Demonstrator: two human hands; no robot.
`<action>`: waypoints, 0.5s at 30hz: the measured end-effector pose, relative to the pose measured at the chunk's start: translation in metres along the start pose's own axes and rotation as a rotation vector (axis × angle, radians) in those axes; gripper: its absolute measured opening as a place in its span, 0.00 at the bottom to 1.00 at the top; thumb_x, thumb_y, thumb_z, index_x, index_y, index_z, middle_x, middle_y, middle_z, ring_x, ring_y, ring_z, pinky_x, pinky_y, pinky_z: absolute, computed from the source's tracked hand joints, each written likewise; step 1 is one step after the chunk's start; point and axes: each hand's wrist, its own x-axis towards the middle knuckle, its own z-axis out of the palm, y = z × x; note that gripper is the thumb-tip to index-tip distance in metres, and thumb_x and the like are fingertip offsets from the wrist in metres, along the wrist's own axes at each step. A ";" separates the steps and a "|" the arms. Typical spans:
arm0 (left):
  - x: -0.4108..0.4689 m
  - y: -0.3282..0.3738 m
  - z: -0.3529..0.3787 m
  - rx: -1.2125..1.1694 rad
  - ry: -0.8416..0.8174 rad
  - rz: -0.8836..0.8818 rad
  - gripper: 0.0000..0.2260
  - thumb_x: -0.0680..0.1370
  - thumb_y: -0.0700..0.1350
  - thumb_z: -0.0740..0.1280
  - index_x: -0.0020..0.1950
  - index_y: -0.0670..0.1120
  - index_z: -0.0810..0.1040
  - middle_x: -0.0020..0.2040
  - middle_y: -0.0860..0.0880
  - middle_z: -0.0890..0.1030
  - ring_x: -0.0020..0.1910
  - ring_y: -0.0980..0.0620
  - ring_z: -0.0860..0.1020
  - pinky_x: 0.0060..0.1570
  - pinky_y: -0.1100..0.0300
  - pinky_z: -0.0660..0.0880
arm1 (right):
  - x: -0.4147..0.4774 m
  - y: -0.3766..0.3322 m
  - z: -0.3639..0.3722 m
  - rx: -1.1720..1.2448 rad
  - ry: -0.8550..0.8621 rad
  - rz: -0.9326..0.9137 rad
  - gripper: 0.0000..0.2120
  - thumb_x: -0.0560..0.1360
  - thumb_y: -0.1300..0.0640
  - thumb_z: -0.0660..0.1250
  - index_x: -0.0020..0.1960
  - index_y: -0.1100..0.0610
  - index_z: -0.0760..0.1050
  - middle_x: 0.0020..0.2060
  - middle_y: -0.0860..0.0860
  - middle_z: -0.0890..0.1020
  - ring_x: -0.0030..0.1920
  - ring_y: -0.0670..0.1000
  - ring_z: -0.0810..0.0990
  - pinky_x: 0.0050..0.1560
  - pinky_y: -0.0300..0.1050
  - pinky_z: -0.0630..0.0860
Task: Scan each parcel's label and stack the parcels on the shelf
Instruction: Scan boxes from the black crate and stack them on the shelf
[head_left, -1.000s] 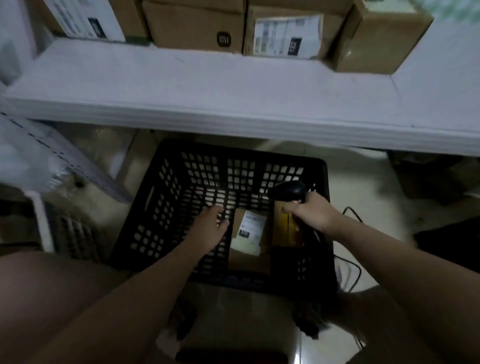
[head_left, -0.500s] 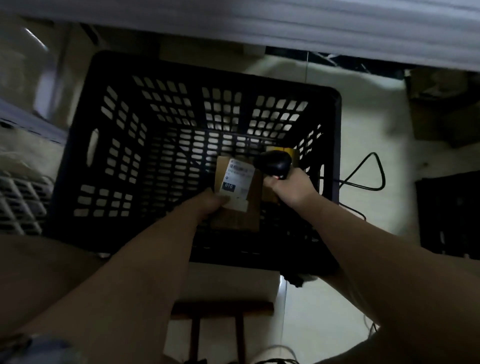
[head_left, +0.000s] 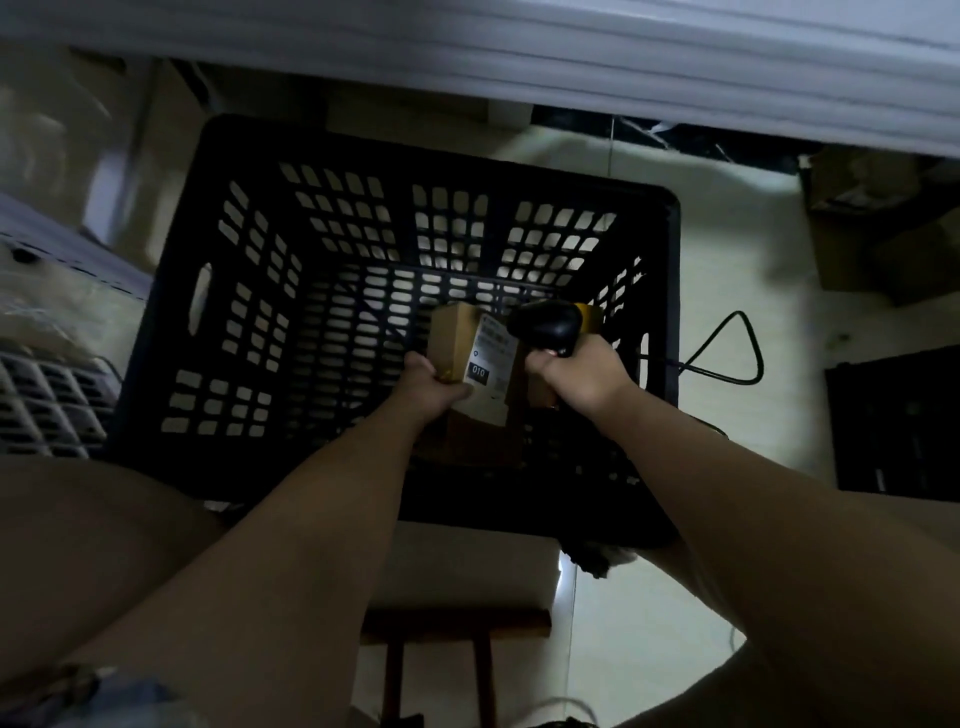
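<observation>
Step in hand: this looks like the scanning step. The parcel (head_left: 453, 332) is held inside the black crate (head_left: 441, 148), and the scanner (head_left: 546, 325) is close to its white label (head_left: 493, 353).
Parcel: a small brown cardboard box, tilted, in the right half of the crate. I cannot tell if it rests on the crate bottom.
Left hand (head_left: 430, 385): it grips the parcel at the near left edge. The fingers (head_left: 456, 393) are curled narrow round this edge, and the label faces up.
Right hand (head_left: 577, 376): it holds the scanner by the handle. The fingers (head_left: 540, 364) are wrapped tightly around it. I cannot tell if one presses the trigger.
Scanner: it has a black head with some yellow behind it, and the head is just beside the right side of the label. Its cable (head_left: 740, 358) goes out over the right crate wall to the floor.
Next move, as I judge it: turn the scanner head more squarely onto the barcode and hold the parcel steady. After that, lift the parcel out of the crate and up to the shelf (head_left: 519, 57).
Shelf: only its pale front edge shows at the top of the view, above and beyond the crate.
Possible trouble: the light is dim and the label is tilted, so the scanner may need a second try.
</observation>
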 end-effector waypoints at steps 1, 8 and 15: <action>-0.005 0.001 -0.002 0.007 -0.007 0.022 0.28 0.72 0.42 0.74 0.64 0.41 0.60 0.56 0.46 0.72 0.52 0.49 0.72 0.48 0.56 0.70 | -0.002 -0.002 -0.001 0.008 0.008 -0.005 0.05 0.76 0.55 0.69 0.47 0.57 0.78 0.35 0.50 0.79 0.36 0.49 0.77 0.32 0.38 0.70; -0.075 0.024 -0.064 -0.046 0.057 0.266 0.15 0.73 0.38 0.73 0.56 0.44 0.72 0.49 0.50 0.77 0.52 0.50 0.76 0.52 0.57 0.72 | -0.044 -0.034 -0.007 0.079 0.034 -0.127 0.06 0.75 0.58 0.69 0.45 0.62 0.79 0.34 0.55 0.80 0.30 0.51 0.76 0.27 0.34 0.72; -0.158 0.021 -0.137 -0.219 0.180 0.346 0.30 0.69 0.38 0.77 0.67 0.37 0.66 0.63 0.46 0.76 0.59 0.48 0.77 0.54 0.52 0.76 | -0.114 -0.064 -0.005 0.154 0.088 -0.374 0.14 0.73 0.52 0.73 0.50 0.63 0.80 0.35 0.57 0.82 0.29 0.52 0.79 0.33 0.46 0.79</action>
